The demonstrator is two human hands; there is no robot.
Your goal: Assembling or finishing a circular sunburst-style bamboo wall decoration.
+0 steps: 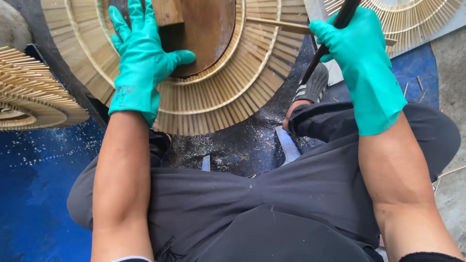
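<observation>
A round disc of radiating bamboo slats [228, 82] lies on the ground in front of me, with a brown wooden board [206, 29] and a small wood block [167, 10] on its centre. My left hand [141, 58], in a green glove, rests flat on the disc and board edge, fingers spread. In a green glove too, my right hand [357, 53] grips a thin black tool handle [323, 46] that slants down toward the disc's right rim. A loose bamboo strip [276, 24] lies across the slats there.
Stacked bamboo slat discs [29, 92] sit at the left; another disc [407, 14] lies at the top right. A blue tarp [34, 184] covers the ground, with sawdust between my knees. A sandalled foot [313, 85] shows under my right hand.
</observation>
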